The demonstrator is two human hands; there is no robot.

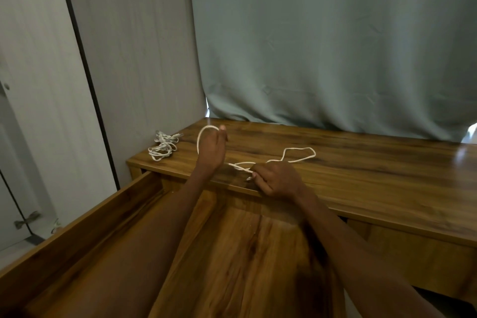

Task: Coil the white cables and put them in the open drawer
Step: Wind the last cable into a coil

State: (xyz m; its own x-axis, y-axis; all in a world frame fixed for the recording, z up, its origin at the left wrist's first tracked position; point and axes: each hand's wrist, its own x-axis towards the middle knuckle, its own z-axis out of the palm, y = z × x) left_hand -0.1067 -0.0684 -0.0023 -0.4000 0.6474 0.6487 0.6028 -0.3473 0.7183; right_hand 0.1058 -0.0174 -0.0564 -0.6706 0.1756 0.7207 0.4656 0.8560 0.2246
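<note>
A white cable (299,154) lies in a loose loop on the wooden desk top (361,162). My left hand (210,148) is raised above the desk with a loop of this cable arching over its thumb and fingers. My right hand (276,179) pinches the same cable near its end, at the desk's front edge. A second bundle of white cables (164,146) rests tangled at the desk's far left corner, untouched. The open drawer (232,253) extends toward me below both forearms, and its wooden bottom shows nothing inside.
A grey-green curtain (335,46) hangs right behind the desk. A pale wardrobe panel (129,59) with a dark edge strip stands to the left. The drawer's left wall (77,235) runs diagonally toward me.
</note>
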